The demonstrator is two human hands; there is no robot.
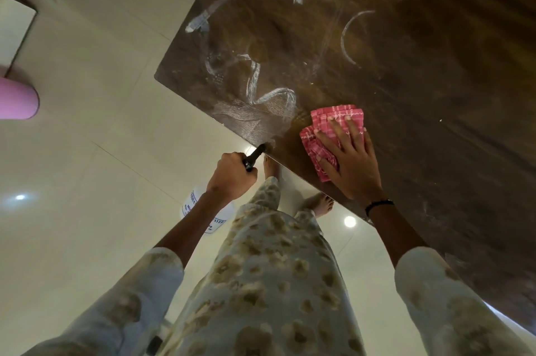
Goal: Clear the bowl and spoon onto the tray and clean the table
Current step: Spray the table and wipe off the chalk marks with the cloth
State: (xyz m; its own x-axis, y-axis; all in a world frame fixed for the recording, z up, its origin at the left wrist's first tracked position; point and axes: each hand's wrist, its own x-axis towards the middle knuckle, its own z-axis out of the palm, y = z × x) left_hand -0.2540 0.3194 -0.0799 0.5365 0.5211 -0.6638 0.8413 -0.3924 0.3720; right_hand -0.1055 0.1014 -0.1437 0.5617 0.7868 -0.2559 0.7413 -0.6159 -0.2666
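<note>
From the head camera, your right hand [352,165] lies flat on the pink checked cloth [330,135], fingers spread and straight, pressing it onto the counter [435,80] just inside the near edge. No curl to that grip: it pushes rather than clasps. Your left hand [232,174] sits just off that same edge, fingers wrapped tight round the black trigger head of a spray bottle [203,215], whose white body hangs below your wrist, nozzle aimed onto the counter.

Here is what matters: the white smears [269,100] lie beyond and to the left of the cloth, running away from it toward the far corner of the counter. The cloth hand is the nearer one, so I'd judge the next sweep goes up and left from where the cloth rests. A curved streak [346,36] lies straight beyond the cloth.

Bowl, spoon and tray: none in view here.
</note>
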